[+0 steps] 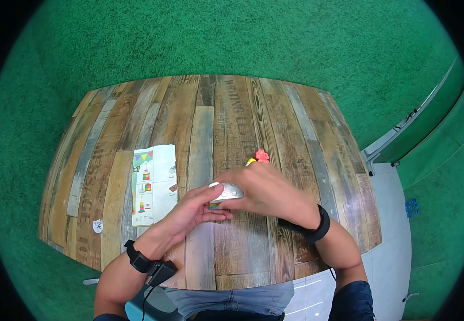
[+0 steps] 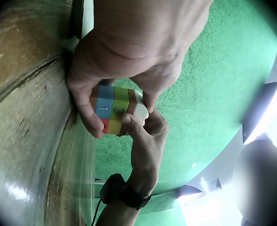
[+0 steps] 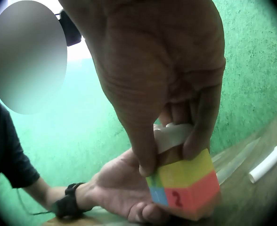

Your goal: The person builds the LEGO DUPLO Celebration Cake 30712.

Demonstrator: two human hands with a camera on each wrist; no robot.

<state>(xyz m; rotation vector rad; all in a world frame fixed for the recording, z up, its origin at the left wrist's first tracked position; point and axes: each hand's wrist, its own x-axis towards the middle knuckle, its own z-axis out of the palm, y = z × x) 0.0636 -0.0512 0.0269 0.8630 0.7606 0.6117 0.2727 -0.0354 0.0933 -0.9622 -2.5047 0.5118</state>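
Observation:
Between the two hands, raised over the table, is a stack of toy building bricks (image 2: 105,106). It has blue, green, red and yellow blocks bearing printed numbers, with brown layers and a white studded brick (image 1: 228,192) on top. My left hand (image 1: 189,209) grips the stack, its thumb on the white brick and its fingers around the lower end. From above, my right hand (image 1: 266,188) pinches the upper part between thumb and fingers. A "2" shows on the red block (image 3: 202,190) in the right wrist view. Parts of the stack are hidden behind the fingers.
An open picture booklet (image 1: 159,184) lies left of the hands. Beyond the right hand are a red flower-shaped piece (image 1: 262,155) and a white cylinder with a yellow end (image 3: 265,165). A round white sticker (image 1: 98,226) is at the table's left.

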